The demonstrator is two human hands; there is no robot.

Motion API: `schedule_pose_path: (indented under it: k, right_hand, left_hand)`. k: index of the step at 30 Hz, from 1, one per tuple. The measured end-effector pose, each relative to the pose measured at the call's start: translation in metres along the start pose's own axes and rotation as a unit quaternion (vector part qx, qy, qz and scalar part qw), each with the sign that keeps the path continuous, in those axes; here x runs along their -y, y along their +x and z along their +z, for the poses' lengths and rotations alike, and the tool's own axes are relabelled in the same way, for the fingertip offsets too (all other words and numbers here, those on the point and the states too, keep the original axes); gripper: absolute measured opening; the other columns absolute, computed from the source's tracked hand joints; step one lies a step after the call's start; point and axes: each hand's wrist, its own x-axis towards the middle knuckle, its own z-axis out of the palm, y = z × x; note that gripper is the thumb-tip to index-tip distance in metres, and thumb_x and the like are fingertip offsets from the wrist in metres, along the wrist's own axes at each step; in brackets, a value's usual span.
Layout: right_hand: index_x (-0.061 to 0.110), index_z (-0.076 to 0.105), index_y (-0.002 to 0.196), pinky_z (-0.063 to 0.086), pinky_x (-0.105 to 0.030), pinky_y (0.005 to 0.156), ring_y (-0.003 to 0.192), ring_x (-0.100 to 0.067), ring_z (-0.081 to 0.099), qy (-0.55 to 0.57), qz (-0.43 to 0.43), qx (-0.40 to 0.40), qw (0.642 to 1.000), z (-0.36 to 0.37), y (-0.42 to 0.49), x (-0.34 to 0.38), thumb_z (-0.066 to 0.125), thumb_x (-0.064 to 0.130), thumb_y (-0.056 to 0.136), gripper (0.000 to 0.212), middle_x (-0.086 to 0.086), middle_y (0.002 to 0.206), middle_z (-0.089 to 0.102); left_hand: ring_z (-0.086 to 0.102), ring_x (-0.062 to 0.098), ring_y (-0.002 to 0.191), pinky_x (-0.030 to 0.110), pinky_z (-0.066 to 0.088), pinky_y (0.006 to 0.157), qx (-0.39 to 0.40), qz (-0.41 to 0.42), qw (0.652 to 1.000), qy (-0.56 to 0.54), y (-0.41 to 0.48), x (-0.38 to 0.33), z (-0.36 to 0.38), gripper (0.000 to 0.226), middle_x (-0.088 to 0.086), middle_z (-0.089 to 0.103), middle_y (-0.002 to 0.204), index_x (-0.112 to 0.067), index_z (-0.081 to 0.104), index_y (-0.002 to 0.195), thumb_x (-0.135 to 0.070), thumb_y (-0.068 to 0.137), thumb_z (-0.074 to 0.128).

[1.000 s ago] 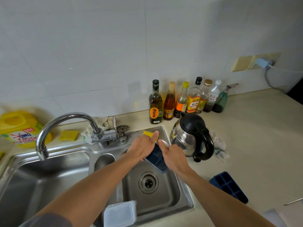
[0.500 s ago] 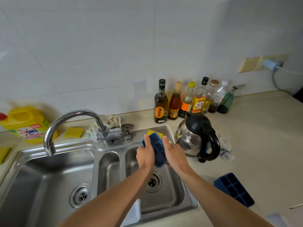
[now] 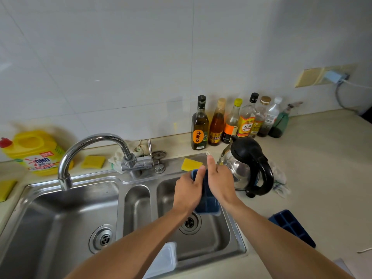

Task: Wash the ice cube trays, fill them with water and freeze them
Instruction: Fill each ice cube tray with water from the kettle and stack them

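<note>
Tray gripped by left hand and right hand over steel sink, beige counter

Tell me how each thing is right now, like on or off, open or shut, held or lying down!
Tap: off, no water running.
Held tray: gripped by left hand and right hand, over the right basin.
Spare tray: lying on the counter, cells up.
Kettle: lid shut.
Oil bottle: upright, capped.
Sponge: lying on the sink rim.
</note>
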Motion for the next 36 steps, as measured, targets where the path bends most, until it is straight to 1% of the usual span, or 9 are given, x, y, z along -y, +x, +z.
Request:
schedule_pose_path:
  k: [7, 10, 13, 15, 18, 22, 28, 33, 36]
  right_hand:
    - [0.019, 0.055, 0.062, 0.050, -0.037, 0.073, 0.073, -0.017, 0.065, 0.038, 0.001, 0.007, 0.999, -0.005, 0.000, 0.002, 0.031, 0.059, 0.105, 0.064, -0.004, 0.068, 0.064]
    - [0.019, 0.061, 0.072, 0.044, -0.027, 0.065, 0.078, -0.012, 0.064, 0.057, 0.031, 0.076, 0.995, -0.014, 0.002, 0.008, 0.032, 0.063, 0.103, 0.061, -0.001, 0.076, 0.066]
    - [0.022, 0.063, 0.098, 0.055, -0.028, 0.072, 0.091, -0.014, 0.068, 0.078, 0.039, 0.190, 0.978, -0.025, 0.000, 0.002, 0.045, 0.068, 0.096, 0.050, -0.001, 0.097, 0.070]
    - [0.030, 0.060, 0.109, 0.060, -0.032, 0.082, 0.099, -0.010, 0.068, 0.081, 0.033, 0.254, 0.963, -0.031, -0.003, -0.005, 0.057, 0.058, 0.096, 0.031, 0.006, 0.108, 0.070]
    - [0.031, 0.064, 0.115, 0.057, -0.028, 0.085, 0.097, -0.002, 0.069, 0.100, 0.020, 0.294, 0.950, -0.035, -0.003, -0.011, 0.064, 0.033, 0.098, 0.017, 0.012, 0.105, 0.073]
    - [0.032, 0.064, 0.116, 0.057, -0.035, 0.098, 0.108, -0.009, 0.069, 0.123, 0.024, 0.304, 0.944, -0.038, 0.000, -0.010, 0.067, 0.015, 0.095, 0.027, 0.006, 0.114, 0.074]
    - [0.020, 0.066, 0.115, 0.057, -0.039, 0.098, 0.108, -0.022, 0.069, 0.096, 0.034, 0.334, 0.937, -0.039, 0.002, -0.013, 0.070, 0.008, 0.092, 0.026, -0.005, 0.112, 0.074]
    - [0.030, 0.068, 0.107, 0.051, -0.010, 0.075, 0.095, 0.001, 0.071, 0.089, 0.012, 0.313, 0.945, -0.039, -0.002, -0.012, 0.072, 0.012, 0.090, 0.025, 0.014, 0.098, 0.077]
    - [0.024, 0.070, 0.112, 0.052, -0.010, 0.075, 0.096, 0.000, 0.071, 0.090, 0.001, 0.293, 0.952, -0.039, -0.002, -0.014, 0.071, 0.010, 0.089, 0.026, 0.012, 0.099, 0.078]
  left_hand:
    - [0.058, 0.002, 0.053, 0.014, 0.041, 0.050, -0.002, 0.029, 1.000, 0.004, 0.003, -0.001, 0.003, 0.053, -0.011, 0.064, 0.059, -0.021, 0.056, 0.069, -0.067, 0.093, 0.048]
    - [0.068, 0.006, 0.065, 0.022, 0.052, 0.058, 0.019, 0.026, 0.999, 0.006, 0.011, 0.001, 0.000, 0.048, -0.004, 0.072, 0.073, -0.022, 0.063, 0.080, -0.065, 0.095, 0.049]
    - [0.069, 0.010, 0.066, 0.023, 0.056, 0.060, 0.008, 0.032, 0.999, 0.007, 0.024, 0.000, -0.010, 0.046, 0.000, 0.071, 0.076, -0.017, 0.065, 0.086, -0.058, 0.099, 0.048]
    - [0.066, 0.011, 0.064, 0.020, 0.051, 0.056, -0.010, 0.042, 0.999, 0.025, 0.035, -0.004, -0.018, 0.048, 0.001, 0.069, 0.075, -0.013, 0.066, 0.086, -0.054, 0.100, 0.047]
    - [0.066, 0.016, 0.072, 0.025, 0.051, 0.062, -0.021, 0.063, 0.997, 0.044, 0.046, -0.011, -0.022, 0.048, 0.003, 0.070, 0.080, -0.012, 0.066, 0.089, -0.054, 0.100, 0.046]
    - [0.064, 0.008, 0.072, 0.016, 0.045, 0.063, -0.015, 0.108, 0.992, 0.059, 0.045, -0.014, -0.021, 0.043, -0.005, 0.066, 0.079, -0.017, 0.063, 0.089, -0.056, 0.098, 0.047]
    - [0.062, 0.001, 0.068, 0.012, 0.046, 0.058, -0.020, 0.176, 0.977, 0.118, 0.035, -0.010, -0.021, 0.053, -0.011, 0.065, 0.074, -0.029, 0.058, 0.084, -0.079, 0.087, 0.040]
    - [0.064, 0.003, 0.072, 0.026, 0.056, 0.062, -0.031, 0.195, 0.974, 0.112, 0.032, -0.008, -0.023, 0.053, -0.012, 0.065, 0.076, -0.031, 0.056, 0.086, -0.081, 0.085, 0.038]
    - [0.064, 0.004, 0.074, 0.027, 0.055, 0.065, 0.002, 0.192, 0.975, 0.109, 0.031, -0.010, -0.027, 0.055, -0.012, 0.066, 0.078, -0.031, 0.057, 0.090, -0.082, 0.085, 0.038]
